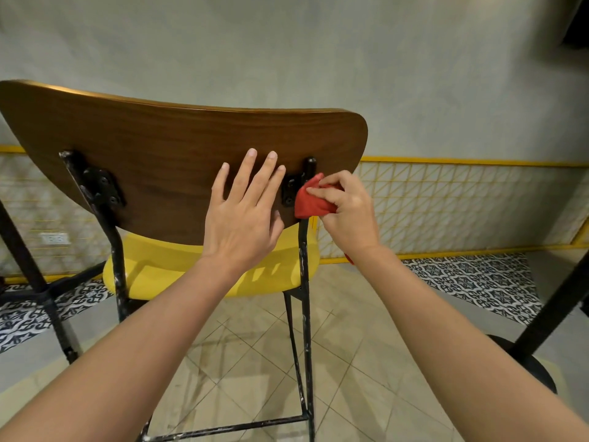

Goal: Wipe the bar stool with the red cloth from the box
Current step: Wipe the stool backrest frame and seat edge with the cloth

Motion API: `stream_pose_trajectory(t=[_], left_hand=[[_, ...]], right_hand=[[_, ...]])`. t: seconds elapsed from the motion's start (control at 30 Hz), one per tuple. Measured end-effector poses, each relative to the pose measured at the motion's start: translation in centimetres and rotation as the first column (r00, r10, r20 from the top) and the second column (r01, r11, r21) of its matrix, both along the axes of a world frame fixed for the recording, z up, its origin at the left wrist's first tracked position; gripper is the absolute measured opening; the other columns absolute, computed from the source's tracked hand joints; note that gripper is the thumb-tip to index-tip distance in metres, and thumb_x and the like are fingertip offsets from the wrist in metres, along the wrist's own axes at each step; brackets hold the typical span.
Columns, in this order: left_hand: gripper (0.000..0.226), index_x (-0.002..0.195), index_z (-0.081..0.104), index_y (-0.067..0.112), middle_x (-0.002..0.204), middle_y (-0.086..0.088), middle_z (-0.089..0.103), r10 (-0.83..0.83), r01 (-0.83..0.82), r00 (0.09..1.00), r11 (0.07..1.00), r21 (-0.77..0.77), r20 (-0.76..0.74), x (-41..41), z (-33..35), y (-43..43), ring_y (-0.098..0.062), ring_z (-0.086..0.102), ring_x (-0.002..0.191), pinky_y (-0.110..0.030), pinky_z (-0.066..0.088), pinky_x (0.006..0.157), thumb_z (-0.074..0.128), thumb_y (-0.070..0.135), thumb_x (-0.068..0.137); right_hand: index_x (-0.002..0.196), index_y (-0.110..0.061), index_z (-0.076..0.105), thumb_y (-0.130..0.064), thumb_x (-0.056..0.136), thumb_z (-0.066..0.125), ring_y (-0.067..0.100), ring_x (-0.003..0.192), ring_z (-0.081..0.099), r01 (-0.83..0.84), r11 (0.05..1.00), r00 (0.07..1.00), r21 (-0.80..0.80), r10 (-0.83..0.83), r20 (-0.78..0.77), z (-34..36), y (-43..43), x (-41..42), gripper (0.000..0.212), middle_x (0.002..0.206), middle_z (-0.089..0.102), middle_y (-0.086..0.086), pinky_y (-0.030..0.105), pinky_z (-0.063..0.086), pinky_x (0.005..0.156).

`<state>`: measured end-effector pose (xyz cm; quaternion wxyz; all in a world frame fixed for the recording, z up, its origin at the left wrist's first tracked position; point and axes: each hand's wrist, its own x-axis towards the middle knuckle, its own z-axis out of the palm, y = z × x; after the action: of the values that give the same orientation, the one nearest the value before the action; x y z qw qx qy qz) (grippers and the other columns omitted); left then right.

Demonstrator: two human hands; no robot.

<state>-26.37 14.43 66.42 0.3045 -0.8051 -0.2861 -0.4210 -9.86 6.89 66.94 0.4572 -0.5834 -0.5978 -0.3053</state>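
The red cloth (310,202) is bunched into a small wad in the right hand (347,212). The fingers and thumb pinch it against the back of the bar stool (165,193), at the right edge of the brown wooden backrest (191,132). There the wad touches a black metal bracket (290,191) and the right upright (304,250), so the screw heads and the post lie in the way of the cloth. The left hand (245,212) lies flat on the backrest just left of that bracket, fingers straight and spread, grasping nothing.

The cloth is plain red and creased. The stool has a glossy yellow seat (178,266) below the backrest and a thin black frame with chipped, white-flecked paint. A second bracket (102,186) sits on the left upright.

Farther out are beige floor tiles (255,362), a strip of black-and-white patterned tiles (478,282) and a yellow-framed mesh panel (462,202) along the grey wall (318,59). A black table leg (25,260) stands at the left. At the right, a black pole (554,307) rises from a round base (535,368).
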Motion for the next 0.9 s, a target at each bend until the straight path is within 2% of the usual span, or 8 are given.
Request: stream_pose_trajectory(t=[0.13, 0.2, 0.33, 0.47, 0.57, 0.67, 0.73, 0.9], left_hand=[[0.062, 0.144, 0.038, 0.013, 0.154, -0.007, 0.029, 0.023, -0.023, 0.999, 1.000, 0.006, -0.026, -0.1, 0.0, 0.0, -0.027, 0.017, 0.144, -0.048, 0.013, 0.114, 0.046, 0.034, 0.086], [0.064, 0.144, 0.037, 0.012, 0.154, -0.008, 0.030, 0.023, -0.023, 0.999, 1.000, 0.001, -0.025, 0.0, 0.1, -0.1, -0.028, 0.018, 0.143, -0.049, 0.012, 0.114, 0.043, 0.036, 0.085], [0.060, 0.143, 0.039, 0.012, 0.153, -0.007, 0.032, 0.009, -0.009, 1.000, 1.000, -0.026, 0.001, 0.0, -0.1, -0.3, -0.028, 0.019, 0.144, -0.049, 0.013, 0.114, 0.042, 0.034, 0.088], [0.060, 0.144, 0.038, 0.013, 0.154, -0.006, 0.029, 0.027, -0.028, 0.999, 1.000, -0.011, -0.036, -0.3, -0.1, 0.0, -0.026, 0.017, 0.144, -0.049, 0.015, 0.114, 0.049, 0.032, 0.088], [0.061, 0.144, 0.039, 0.013, 0.154, -0.006, 0.030, 0.034, -0.034, 0.999, 0.999, -0.014, -0.027, -0.2, -0.1, 0.0, -0.026, 0.016, 0.144, -0.049, 0.014, 0.114, 0.050, 0.032, 0.087], [0.062, 0.144, 0.038, 0.013, 0.154, -0.006, 0.029, 0.037, -0.037, 0.999, 0.999, -0.010, -0.032, -0.1, -0.1, 0.0, -0.027, 0.015, 0.144, -0.048, 0.012, 0.114, 0.050, 0.032, 0.086], [0.062, 0.144, 0.037, 0.013, 0.155, -0.006, 0.029, 0.044, -0.045, 0.998, 0.999, -0.018, -0.034, -0.1, -0.1, -0.1, -0.027, 0.015, 0.144, -0.048, 0.011, 0.114, 0.050, 0.032, 0.086], [0.061, 0.143, 0.039, 0.014, 0.154, -0.007, 0.030, 0.048, -0.049, 0.999, 0.998, -0.037, -0.014, 0.2, -0.2, -0.5, -0.028, 0.016, 0.144, -0.048, 0.011, 0.113, 0.048, 0.032, 0.086]], right_hand=[[0.105, -0.006, 0.071, -0.004, 0.070, 0.075, 0.027, 0.100, 0.055, 0.017, 0.996, 0.998, 0.089, -0.022, 0.056, 2.0, -0.7, -0.4, 0.036, 0.104, 0.059, 0.018, 0.031, 0.050, 0.078], [0.106, -0.005, 0.070, -0.010, 0.069, 0.077, 0.031, 0.099, 0.054, 0.016, 0.995, 0.992, 0.100, -0.028, 0.120, 2.5, -0.1, -1.2, 0.038, 0.106, 0.057, 0.020, 0.032, 0.050, 0.077], [0.116, -0.007, 0.065, -0.012, 0.069, 0.080, 0.034, 0.098, 0.053, 0.084, 0.995, 0.973, -0.057, -0.070, 0.218, 0.1, 0.3, -0.9, 0.050, 0.109, 0.054, 0.021, 0.040, 0.054, 0.070], [0.107, -0.008, 0.069, -0.012, 0.068, 0.083, 0.033, 0.090, 0.056, 0.190, 0.960, 0.892, -0.206, -0.081, 0.445, -1.5, -0.7, 0.4, 0.042, 0.105, 0.058, 0.017, 0.038, 0.056, 0.056], [0.102, -0.008, 0.071, -0.007, 0.071, 0.078, 0.029, 0.093, 0.048, 0.156, 0.980, 0.915, -0.124, -0.097, 0.391, -0.7, -0.5, 0.2, 0.032, 0.106, 0.056, 0.016, 0.037, 0.054, 0.061], [0.107, -0.008, 0.069, -0.008, 0.073, 0.076, 0.025, 0.097, 0.040, 0.134, 0.991, 0.936, -0.025, -0.119, 0.332, 0.3, 0.1, 0.0, 0.035, 0.112, 0.051, 0.014, 0.035, 0.052, 0.068], [0.109, -0.007, 0.069, -0.006, 0.074, 0.074, 0.028, 0.095, 0.044, 0.133, 0.990, 0.926, -0.044, -0.108, 0.363, 0.0, 0.2, 0.1, 0.035, 0.114, 0.046, 0.011, 0.035, 0.051, 0.069], [0.101, -0.008, 0.072, 0.002, 0.067, 0.078, 0.035, 0.084, 0.056, 0.153, 0.969, 0.902, -0.195, -0.056, 0.428, -1.2, -0.7, 1.1, 0.036, 0.104, 0.060, 0.017, 0.040, 0.054, 0.065]])
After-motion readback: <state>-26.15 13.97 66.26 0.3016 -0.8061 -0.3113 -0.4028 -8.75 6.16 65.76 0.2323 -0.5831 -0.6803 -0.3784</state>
